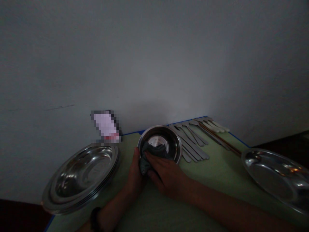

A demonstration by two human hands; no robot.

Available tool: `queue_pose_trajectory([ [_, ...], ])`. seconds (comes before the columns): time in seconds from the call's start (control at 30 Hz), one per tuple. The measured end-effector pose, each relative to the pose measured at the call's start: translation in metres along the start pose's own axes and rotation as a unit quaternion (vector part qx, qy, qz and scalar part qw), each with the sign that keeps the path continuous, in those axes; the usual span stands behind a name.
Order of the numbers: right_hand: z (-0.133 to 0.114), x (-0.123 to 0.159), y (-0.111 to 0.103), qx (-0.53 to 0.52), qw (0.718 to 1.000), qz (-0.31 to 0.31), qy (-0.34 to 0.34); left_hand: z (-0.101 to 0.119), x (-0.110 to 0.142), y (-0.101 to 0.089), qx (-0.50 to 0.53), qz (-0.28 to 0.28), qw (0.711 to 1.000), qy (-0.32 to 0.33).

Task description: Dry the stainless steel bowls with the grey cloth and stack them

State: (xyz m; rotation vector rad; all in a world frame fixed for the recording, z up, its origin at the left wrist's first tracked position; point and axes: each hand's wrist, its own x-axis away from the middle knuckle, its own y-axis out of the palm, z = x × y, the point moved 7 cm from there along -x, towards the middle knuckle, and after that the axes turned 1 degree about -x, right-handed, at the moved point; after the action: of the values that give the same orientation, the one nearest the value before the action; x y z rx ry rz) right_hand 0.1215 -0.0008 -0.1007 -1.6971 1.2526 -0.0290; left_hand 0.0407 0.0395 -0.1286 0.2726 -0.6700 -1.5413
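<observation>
A round steel bowl (178, 141) is tilted toward me at the middle of the table. My left hand (135, 170) grips its left side, thumb up along the outer wall and the other fingers hidden beneath. My right hand (166, 172) is closed on a dark grey cloth (156, 150) and presses it against the near inside wall of the bowl. Part of the cloth hangs over the near rim, between my two hands. The bowl's shiny bottom shows past the cloth.
Stacked steel plates (84, 174) stand at the left, with a phone (106, 125) propped behind them. Several forks, spoons and knives (193, 146) lie right of the bowl, beside brown chopsticks (222, 140) and white-handled cutlery (214, 125). An oval steel dish (272, 180) sits at the right edge. A wall (154, 64) rises behind.
</observation>
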Motion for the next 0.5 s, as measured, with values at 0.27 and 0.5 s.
queue_pose_trajectory([
  [0.27,0.0010,0.0005,0.0007,0.002,1.000,0.010,-0.003,0.0016,0.0002,-0.0006,-0.019,0.037,0.999,0.011],
  [0.5,0.0002,0.0004,0.0001,0.004,1.000,0.012,-0.005,-0.0010,-0.0025,-0.0008,-0.021,0.003,1.000,0.010],
])
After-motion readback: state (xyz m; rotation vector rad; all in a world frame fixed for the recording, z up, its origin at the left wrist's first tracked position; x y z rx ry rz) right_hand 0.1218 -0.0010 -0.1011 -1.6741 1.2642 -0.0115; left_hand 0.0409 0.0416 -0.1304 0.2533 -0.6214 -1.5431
